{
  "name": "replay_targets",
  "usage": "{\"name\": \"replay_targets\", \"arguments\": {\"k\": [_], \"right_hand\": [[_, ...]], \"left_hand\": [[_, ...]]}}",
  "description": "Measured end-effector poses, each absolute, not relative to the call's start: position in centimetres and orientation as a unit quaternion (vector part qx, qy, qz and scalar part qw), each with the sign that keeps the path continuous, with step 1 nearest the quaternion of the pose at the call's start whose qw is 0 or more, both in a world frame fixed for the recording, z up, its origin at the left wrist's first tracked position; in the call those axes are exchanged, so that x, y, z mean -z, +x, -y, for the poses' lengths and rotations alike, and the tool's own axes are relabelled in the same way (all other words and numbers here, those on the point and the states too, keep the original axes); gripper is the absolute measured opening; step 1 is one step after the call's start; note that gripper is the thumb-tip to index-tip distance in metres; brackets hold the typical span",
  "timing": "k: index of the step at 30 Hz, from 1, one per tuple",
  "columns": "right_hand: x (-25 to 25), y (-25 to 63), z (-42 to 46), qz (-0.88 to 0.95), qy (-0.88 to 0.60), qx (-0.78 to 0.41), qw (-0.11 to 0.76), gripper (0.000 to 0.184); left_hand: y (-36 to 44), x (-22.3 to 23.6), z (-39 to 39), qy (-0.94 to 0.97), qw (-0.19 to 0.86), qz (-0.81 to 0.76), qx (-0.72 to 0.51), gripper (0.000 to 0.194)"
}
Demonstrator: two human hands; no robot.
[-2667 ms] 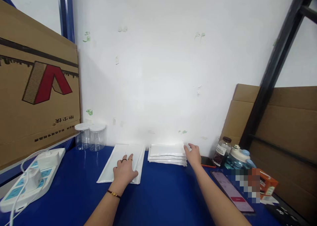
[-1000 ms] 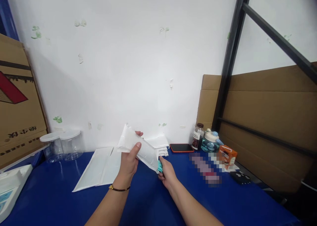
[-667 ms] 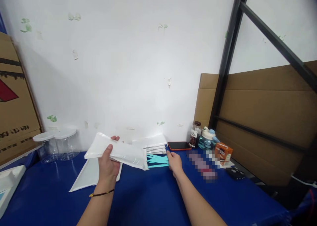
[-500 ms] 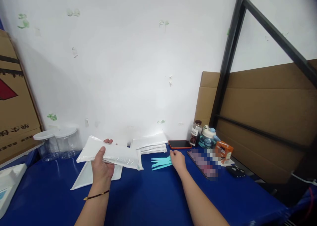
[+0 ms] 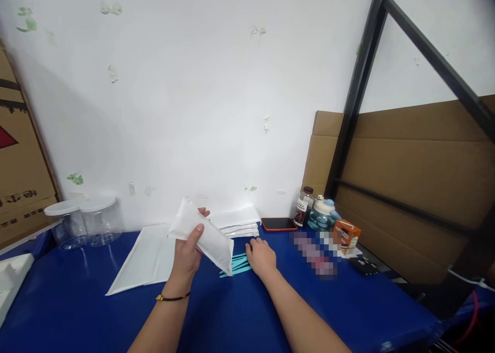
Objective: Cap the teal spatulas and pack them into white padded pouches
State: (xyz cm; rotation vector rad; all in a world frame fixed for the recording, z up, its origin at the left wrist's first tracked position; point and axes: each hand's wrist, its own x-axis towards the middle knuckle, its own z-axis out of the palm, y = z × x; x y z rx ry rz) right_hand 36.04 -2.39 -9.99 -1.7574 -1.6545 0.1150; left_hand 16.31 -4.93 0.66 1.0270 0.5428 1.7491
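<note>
Left hand point(image 5: 187, 252) pinches a tilted white rectangular padded pouch point(image 5: 215, 245); right hand point(image 5: 263, 257), curled, covers ends of thin turquoise strips point(image 5: 240, 265), apparently on the blue tabletop point(image 5: 216, 317) (grip: can't tell). Likely arranging strips; next calls for keeping them together

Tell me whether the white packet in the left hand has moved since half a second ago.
Yes: the white packet in the left hand has moved rightward, away from the clear jars by the wall.

One held packet point(image 5: 214, 242), two hands point(image 5: 263, 259), two lidded jars point(image 5: 100, 224), one orange box point(image 5: 346, 236)
</note>
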Motion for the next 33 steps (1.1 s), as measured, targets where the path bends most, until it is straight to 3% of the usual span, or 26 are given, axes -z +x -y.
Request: {"name": "replay_targets", "arguments": {"k": [6,9,13,24,30,33], "right_hand": [[8.7,36.5,3.2,0.653,-0.676,-0.044,0.339,0.027],[7.1,36.6,4.0,0.660,-0.615,-0.078,0.424,0.023],[5.0,35.4,5.7,0.652,-0.459,-0.242,0.552,0.023],[5.6,31.7,6.9,0.632,-0.441,-0.461,0.440,0.013],[5.2,30.6,7.9,0.652,-0.369,-0.507,0.426,0.026],[5.5,30.2,7.9,0.674,-0.359,-0.482,0.429,0.023]], "left_hand": [[13.0,0.3,3.4,0.237,0.578,-0.209,-0.752,0.038],[11.8,1.1,2.6,0.164,0.575,-0.174,-0.782,0.034],[11.4,1.9,2.1,0.141,0.564,-0.146,-0.801,0.031],[12.5,2.3,2.5,0.169,0.562,-0.125,-0.800,0.031],[13.2,2.2,2.7,0.117,0.574,-0.090,-0.805,0.034],[13.3,2.4,2.7,0.124,0.585,-0.099,-0.795,0.035]]}}
